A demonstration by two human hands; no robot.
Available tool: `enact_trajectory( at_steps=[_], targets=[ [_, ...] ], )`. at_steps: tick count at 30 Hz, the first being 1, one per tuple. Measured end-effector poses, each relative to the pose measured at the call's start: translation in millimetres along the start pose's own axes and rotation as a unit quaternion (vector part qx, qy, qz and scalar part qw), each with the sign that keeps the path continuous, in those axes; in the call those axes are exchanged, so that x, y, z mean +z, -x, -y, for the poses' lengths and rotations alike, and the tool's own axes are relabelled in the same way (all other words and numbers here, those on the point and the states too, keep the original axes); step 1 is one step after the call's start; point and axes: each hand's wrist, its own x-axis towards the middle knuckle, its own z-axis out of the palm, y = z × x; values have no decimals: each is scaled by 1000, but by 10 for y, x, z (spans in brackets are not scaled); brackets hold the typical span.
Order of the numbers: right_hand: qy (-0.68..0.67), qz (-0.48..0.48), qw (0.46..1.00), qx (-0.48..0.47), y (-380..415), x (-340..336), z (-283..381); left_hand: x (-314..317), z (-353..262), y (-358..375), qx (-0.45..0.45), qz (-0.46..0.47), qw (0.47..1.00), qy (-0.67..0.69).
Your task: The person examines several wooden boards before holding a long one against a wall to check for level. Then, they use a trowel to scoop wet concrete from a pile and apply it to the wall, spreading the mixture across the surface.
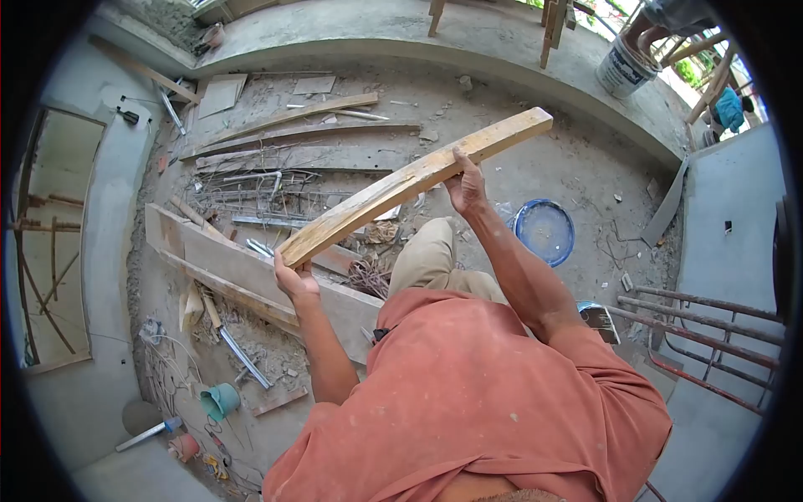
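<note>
A squared length of lumber is held up in front of my body, slanting from lower left to upper right. My left hand is closed around its lower end. Farther up the piece, my right hand grips it from below, with the thumb showing on the near face. Under the lumber, long boards lie on the floor near my left arm. A bundle of dark wire or rods is beside my knee.
Planks, thin rods and debris cover the floor ahead. A blue-rimmed round lid or tub sits right of my knee. Rusty metal scaffold frames stand at right. Someone's arm reaches into a white bucket on the ledge. A green bucket is lower left.
</note>
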Motion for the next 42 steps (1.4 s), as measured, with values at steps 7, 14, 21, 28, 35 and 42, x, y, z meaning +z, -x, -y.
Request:
enact_trajectory(
  at_steps=[7,14,21,28,35,42],
  targets=[
    [26,157,985,60,-795,226,207,284,600,-589,-50,-57,991,115],
    [128,127,982,60,-1394,519,368,772,1091,-1103,-125,-200,965,116],
    [218,103,969,50,-2158,511,641,1214,1392,-1355,-105,-184,974,76],
    [271,80,958,53,-3245,726,994,2083,1607,-1091,-63,-184,968,157],
    [288,134,940,124,-4120,1276,1430,3148,1709,-641,64,-214,948,228],
    [340,239,903,107,-4750,1802,1317,3451,2268,-679,79,-283,921,257]
  ],
)
